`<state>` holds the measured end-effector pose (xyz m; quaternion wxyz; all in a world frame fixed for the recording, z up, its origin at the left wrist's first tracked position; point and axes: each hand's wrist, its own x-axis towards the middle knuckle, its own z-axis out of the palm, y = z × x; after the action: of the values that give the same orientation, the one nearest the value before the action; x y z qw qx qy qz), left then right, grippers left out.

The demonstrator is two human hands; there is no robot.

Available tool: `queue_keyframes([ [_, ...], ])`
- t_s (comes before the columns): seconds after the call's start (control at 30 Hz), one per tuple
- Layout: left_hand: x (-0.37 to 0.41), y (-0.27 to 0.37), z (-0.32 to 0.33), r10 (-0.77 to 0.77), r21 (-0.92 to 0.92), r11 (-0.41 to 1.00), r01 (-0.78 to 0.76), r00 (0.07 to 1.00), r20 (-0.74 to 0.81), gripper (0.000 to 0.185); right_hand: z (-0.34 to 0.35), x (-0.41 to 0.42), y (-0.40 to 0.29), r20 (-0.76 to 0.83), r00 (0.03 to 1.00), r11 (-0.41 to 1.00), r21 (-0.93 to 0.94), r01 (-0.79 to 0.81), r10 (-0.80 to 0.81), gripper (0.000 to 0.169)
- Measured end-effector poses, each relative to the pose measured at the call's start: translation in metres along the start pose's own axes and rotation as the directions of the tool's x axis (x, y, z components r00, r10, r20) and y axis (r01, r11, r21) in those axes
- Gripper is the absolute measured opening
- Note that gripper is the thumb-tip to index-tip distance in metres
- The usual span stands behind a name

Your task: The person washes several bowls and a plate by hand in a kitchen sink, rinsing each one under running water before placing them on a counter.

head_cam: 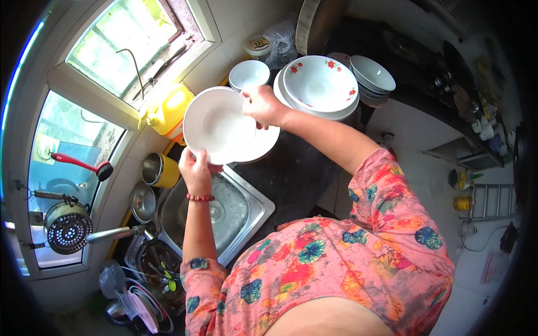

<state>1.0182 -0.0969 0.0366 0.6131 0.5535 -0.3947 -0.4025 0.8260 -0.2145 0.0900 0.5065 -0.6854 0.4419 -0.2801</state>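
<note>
Both of my hands hold a large white bowl [216,126] by its rim, its inside turned up towards me. My left hand [195,172], with a red bead bracelet at the wrist, grips the near-left edge. My right hand [265,107] grips the far-right edge. Another white dish [267,140] shows partly behind the bowl; the rest of it is hidden. Close by my right hand stand small white bowls [250,73] and a stack topped by a white bowl with red flowers [321,84]. Below my left hand is a stainless steel sink [229,206].
More bowls [373,73] are stacked on the dark countertop [294,168]. A yellow jug [170,111], a yellow container [162,170] and a metal bowl [143,201] line the window wall. The faucet [117,233] reaches beside the sink. A red-handled brush [82,164] and a perforated ladle [69,231] hang at the window.
</note>
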Motion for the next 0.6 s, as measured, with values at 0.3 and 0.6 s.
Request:
queue_keyframes([
  [0.3,0.147,-0.02,0.103,-0.191,0.053,0.98,0.19,0.981,0.023,0.013,-0.091,0.126,0.049,-0.172,0.985,0.954,-0.292,-0.071,0.021,0.016],
  [0.6,0.218,-0.056,0.131,-0.347,0.208,0.92,0.331,0.937,0.041,0.01,-0.102,0.174,0.09,-0.262,0.889,0.906,-0.098,-0.411,0.375,0.023],
])
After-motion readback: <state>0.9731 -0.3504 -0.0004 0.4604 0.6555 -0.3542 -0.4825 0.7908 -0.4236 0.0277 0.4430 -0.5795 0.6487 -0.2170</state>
